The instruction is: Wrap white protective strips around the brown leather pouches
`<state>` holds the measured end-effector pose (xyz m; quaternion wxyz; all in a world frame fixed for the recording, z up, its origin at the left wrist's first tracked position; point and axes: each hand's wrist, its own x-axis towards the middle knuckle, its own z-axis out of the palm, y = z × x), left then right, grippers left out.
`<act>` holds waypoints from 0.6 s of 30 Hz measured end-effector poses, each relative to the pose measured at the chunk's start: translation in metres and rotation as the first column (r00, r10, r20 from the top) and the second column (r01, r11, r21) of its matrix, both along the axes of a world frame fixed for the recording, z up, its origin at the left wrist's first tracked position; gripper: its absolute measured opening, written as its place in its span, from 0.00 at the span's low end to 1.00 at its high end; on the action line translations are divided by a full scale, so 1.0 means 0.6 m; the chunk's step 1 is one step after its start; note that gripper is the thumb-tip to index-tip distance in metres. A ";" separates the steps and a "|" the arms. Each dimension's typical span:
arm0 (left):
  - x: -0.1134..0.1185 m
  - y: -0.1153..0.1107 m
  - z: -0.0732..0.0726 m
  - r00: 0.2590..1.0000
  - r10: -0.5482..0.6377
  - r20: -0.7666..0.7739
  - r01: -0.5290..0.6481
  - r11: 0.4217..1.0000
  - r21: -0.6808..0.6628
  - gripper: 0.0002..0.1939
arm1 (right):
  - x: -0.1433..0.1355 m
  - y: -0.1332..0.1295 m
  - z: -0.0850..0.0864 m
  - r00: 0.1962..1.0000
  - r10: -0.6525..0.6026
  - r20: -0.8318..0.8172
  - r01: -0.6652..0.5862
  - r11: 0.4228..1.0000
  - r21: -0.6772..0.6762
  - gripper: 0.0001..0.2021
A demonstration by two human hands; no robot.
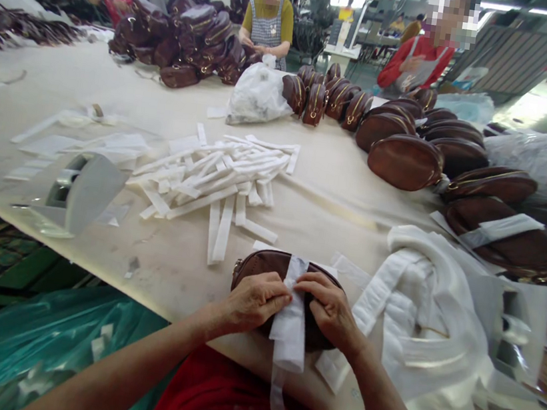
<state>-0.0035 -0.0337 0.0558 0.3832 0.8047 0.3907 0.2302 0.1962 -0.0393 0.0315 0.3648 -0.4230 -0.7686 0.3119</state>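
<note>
Here, the left hand [257,301] is pinching the strip [290,332], the right hand [330,309] touching it, grip unclear, probably steadying the bag [263,261].

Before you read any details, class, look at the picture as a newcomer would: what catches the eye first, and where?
First come the left hand and right hand, low in the centre, meeting at a white strip across a brown bag. Just beyond lies a loose heap of white strips. Many more brown bags crowd the table's far side and right.
</note>
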 end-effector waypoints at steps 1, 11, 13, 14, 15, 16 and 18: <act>0.000 0.000 0.000 1.000 -0.009 -0.029 0.009 1.000 0.014 0.12 | 0.001 0.001 -0.002 1.000 -0.002 -0.007 0.002 1.000 -0.001 0.23; -0.013 0.002 0.006 0.982 -0.190 -0.015 0.191 0.976 0.104 0.10 | -0.002 0.002 -0.001 0.999 -0.033 -0.041 0.033 0.999 -0.022 0.19; -0.014 0.001 0.009 0.979 -0.202 0.003 0.201 0.975 0.097 0.11 | -0.002 0.002 0.000 0.999 -0.040 -0.035 0.039 0.999 -0.025 0.19; -0.015 0.001 0.011 0.979 -0.205 0.006 0.204 0.974 0.097 0.11 | -0.002 0.002 0.001 0.999 -0.040 -0.031 0.040 0.999 -0.025 0.18; -0.014 0.001 0.012 0.978 -0.210 0.004 0.209 0.973 0.100 0.11 | -0.003 0.003 0.001 0.999 -0.038 -0.027 0.038 0.999 -0.024 0.17; -0.013 0.000 0.012 0.976 -0.218 -0.003 0.217 0.970 0.107 0.11 | -0.003 0.003 0.002 0.999 -0.036 -0.025 0.035 0.999 -0.022 0.17; -0.010 -0.001 0.012 0.973 -0.226 -0.038 0.229 0.965 0.131 0.12 | -0.002 0.003 0.002 0.999 -0.033 -0.023 0.033 0.999 -0.018 0.16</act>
